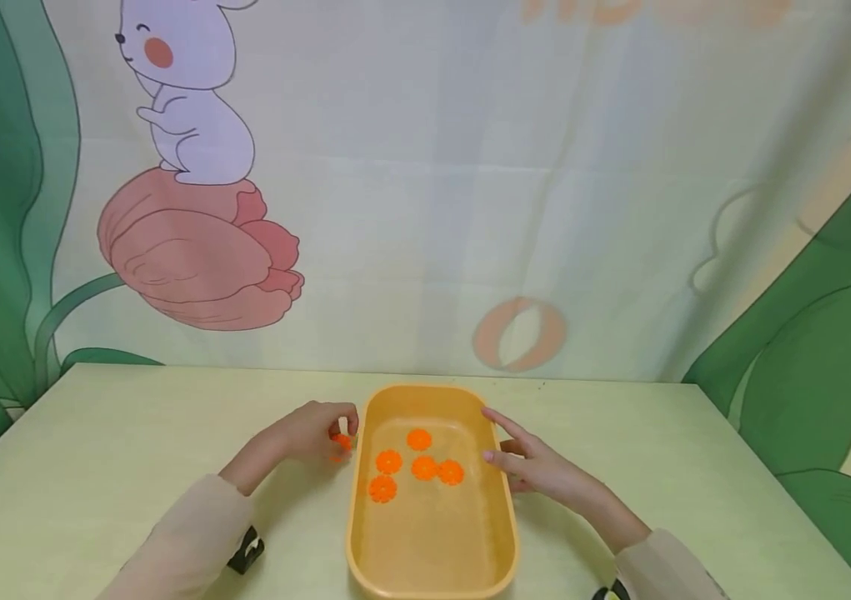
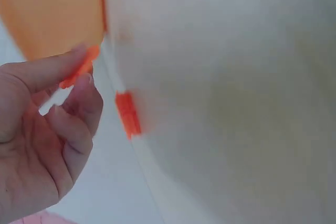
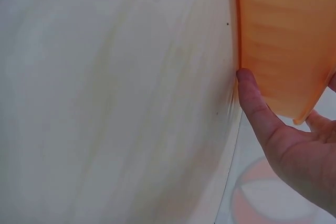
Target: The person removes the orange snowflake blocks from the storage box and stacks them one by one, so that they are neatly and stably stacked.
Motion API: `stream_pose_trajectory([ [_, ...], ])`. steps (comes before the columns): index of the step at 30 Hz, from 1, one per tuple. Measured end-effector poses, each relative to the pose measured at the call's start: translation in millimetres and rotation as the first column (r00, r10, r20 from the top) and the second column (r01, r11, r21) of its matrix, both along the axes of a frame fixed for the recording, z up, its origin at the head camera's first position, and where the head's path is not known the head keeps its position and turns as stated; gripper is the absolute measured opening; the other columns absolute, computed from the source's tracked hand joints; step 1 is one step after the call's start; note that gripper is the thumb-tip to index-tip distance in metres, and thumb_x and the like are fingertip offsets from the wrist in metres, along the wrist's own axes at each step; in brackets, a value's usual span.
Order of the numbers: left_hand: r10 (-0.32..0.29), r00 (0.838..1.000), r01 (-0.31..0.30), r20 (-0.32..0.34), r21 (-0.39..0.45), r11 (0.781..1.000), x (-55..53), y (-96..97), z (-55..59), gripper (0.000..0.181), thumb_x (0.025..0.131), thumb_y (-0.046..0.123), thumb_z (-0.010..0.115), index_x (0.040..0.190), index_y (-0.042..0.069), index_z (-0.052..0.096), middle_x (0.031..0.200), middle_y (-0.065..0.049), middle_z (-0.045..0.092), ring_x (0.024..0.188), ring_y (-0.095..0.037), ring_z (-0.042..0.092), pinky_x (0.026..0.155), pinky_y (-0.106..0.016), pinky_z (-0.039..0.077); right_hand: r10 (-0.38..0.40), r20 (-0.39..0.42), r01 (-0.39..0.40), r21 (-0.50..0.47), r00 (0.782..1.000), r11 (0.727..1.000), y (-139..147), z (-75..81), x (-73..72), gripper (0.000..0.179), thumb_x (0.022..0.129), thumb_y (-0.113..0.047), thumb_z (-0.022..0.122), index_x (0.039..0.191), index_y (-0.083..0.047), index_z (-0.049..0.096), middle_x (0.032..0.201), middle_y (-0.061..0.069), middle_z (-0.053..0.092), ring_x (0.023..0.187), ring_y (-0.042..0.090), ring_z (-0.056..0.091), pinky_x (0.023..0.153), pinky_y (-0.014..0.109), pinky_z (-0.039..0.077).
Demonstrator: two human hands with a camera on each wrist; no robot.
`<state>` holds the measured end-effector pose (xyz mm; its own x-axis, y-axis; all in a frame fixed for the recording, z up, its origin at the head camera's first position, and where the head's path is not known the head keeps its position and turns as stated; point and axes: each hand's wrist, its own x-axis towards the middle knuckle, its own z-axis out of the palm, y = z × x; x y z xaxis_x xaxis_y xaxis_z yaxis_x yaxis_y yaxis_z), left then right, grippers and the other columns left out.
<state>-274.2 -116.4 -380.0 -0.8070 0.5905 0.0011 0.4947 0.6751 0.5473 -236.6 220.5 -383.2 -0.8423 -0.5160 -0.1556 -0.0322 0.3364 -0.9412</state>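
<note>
My left hand (image 1: 317, 429) is just outside the left wall of a yellow-orange tray (image 1: 433, 550). It pinches an orange scalloped disc (image 2: 83, 67) between thumb and fingertip, the other fingers curled loosely. Lying on the table below that hand in the left wrist view is another orange piece (image 2: 128, 115), seen edge-on. On the tray's other side my right hand (image 1: 548, 473) holds the wall, with fingertips at the rim and a finger (image 3: 257, 100) against the outer side. Inside the tray several flat orange discs (image 1: 383, 488) lie toward its far half, two of them side by side.
The pale table (image 1: 643, 450) extends on both sides of the tray. Behind its far edge hangs a printed cloth (image 1: 410, 208) with a white animal, a pink flower and green leaves. Dark straps (image 1: 247, 550) show near both sleeves.
</note>
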Motion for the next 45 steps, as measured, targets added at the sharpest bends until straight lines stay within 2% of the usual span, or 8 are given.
stream_pose_trajectory([
  [3, 0.028, 0.995, -0.037, 0.091, 0.105, 0.994, -3.1, -12.8, 3.0, 0.013, 0.081, 0.004, 0.064, 0.092, 0.008, 0.058, 0.066, -0.001, 0.053, 0.052, -0.012, 0.047, 0.049, -0.023, 0.041, 0.000, -0.002, 0.000, 0.009, 1.000, 1.000, -0.5, 1.2, 0.4, 0.071, 0.092, -0.030, 0.054, 0.147, -0.020, 0.011, 0.122, 0.026, 0.045, 0.095, 0.025, 0.059, 0.078, 0.040, 0.051],
  [6, 0.079, 0.974, -0.125, 0.213, 0.209, 0.970, -5.3, -22.7, 5.1, 0.016, 0.082, 0.007, 0.064, 0.097, 0.004, 0.062, 0.072, -0.005, 0.057, 0.055, -0.017, 0.053, 0.049, -0.026, 0.044, -0.002, -0.005, 0.002, 0.017, 1.000, 1.000, -0.6, 1.8, 0.2, 0.070, 0.092, -0.030, 0.054, 0.147, -0.021, 0.011, 0.123, 0.026, 0.045, 0.094, 0.025, 0.059, 0.078, 0.040, 0.051],
  [10, 0.143, 0.947, -0.222, 0.287, 0.262, 0.939, -7.9, -32.4, 4.5, 0.031, 0.076, 0.010, 0.072, 0.103, 0.001, 0.061, 0.081, -0.007, 0.057, 0.066, -0.017, 0.055, 0.056, -0.029, 0.048, 0.003, 0.004, -0.003, 0.011, 1.000, 1.000, -0.8, 1.4, -0.3, 0.071, 0.092, -0.030, 0.053, 0.147, -0.021, 0.011, 0.124, 0.027, 0.044, 0.096, 0.026, 0.059, 0.078, 0.041, 0.051],
  [23, 0.262, 0.927, -0.333, 0.268, 0.270, 0.903, -12.7, -40.9, -0.1, 0.029, 0.075, 0.018, 0.074, 0.096, 0.000, 0.062, 0.082, -0.005, 0.059, 0.070, -0.016, 0.053, 0.061, -0.030, 0.048, 0.008, 0.003, -0.008, 0.009, 1.000, 1.000, -1.3, 0.8, 0.2, 0.071, 0.092, -0.030, 0.053, 0.147, -0.020, 0.010, 0.120, 0.026, 0.046, 0.092, 0.024, 0.060, 0.077, 0.039, 0.051],
  [29, 0.246, 0.920, -0.341, 0.305, 0.311, 0.887, -12.6, -40.8, -1.8, 0.021, 0.078, 0.006, 0.068, 0.096, -0.002, 0.060, 0.078, -0.007, 0.054, 0.063, -0.018, 0.055, 0.060, -0.031, 0.051, 0.007, 0.009, -0.007, 0.005, 1.000, 1.000, -1.3, 1.2, 0.2, 0.071, 0.092, -0.030, 0.053, 0.147, -0.019, 0.010, 0.121, 0.026, 0.045, 0.096, 0.026, 0.060, 0.079, 0.041, 0.051],
  [35, 0.220, 0.917, -0.327, 0.333, 0.312, 0.892, -12.6, -41.6, -3.3, 0.032, 0.082, 0.000, 0.056, 0.114, 0.002, 0.059, 0.075, -0.008, 0.051, 0.058, -0.018, 0.054, 0.060, -0.033, 0.053, 0.006, 0.023, -0.006, -0.001, 1.000, 1.000, -1.3, 1.3, 0.3, 0.072, 0.092, -0.030, 0.053, 0.147, -0.019, 0.010, 0.120, 0.026, 0.046, 0.096, 0.026, 0.060, 0.079, 0.041, 0.051],
  [38, 0.204, 0.919, -0.313, 0.337, 0.311, 0.897, -12.6, -42.1, -2.9, 0.033, 0.083, 0.000, 0.052, 0.115, 0.001, 0.060, 0.075, -0.009, 0.051, 0.059, -0.018, 0.055, 0.060, -0.034, 0.053, 0.005, 0.026, -0.005, -0.002, 1.000, 1.000, -1.4, 1.7, 0.6, 0.072, 0.092, -0.030, 0.053, 0.147, -0.019, 0.009, 0.121, 0.026, 0.046, 0.096, 0.026, 0.059, 0.080, 0.041, 0.050],
  [45, 0.167, 0.917, -0.293, 0.362, 0.328, 0.898, -12.7, -44.1, -3.4, 0.030, 0.084, 0.002, 0.052, 0.113, -0.004, 0.057, 0.093, -0.011, 0.054, 0.070, -0.020, 0.060, 0.061, -0.033, 0.052, 0.017, 0.022, -0.017, -0.008, 1.000, 1.000, -1.3, 2.0, 0.6, 0.071, 0.092, -0.029, 0.052, 0.147, -0.020, 0.008, 0.122, 0.027, 0.045, 0.097, 0.027, 0.059, 0.079, 0.041, 0.050],
])
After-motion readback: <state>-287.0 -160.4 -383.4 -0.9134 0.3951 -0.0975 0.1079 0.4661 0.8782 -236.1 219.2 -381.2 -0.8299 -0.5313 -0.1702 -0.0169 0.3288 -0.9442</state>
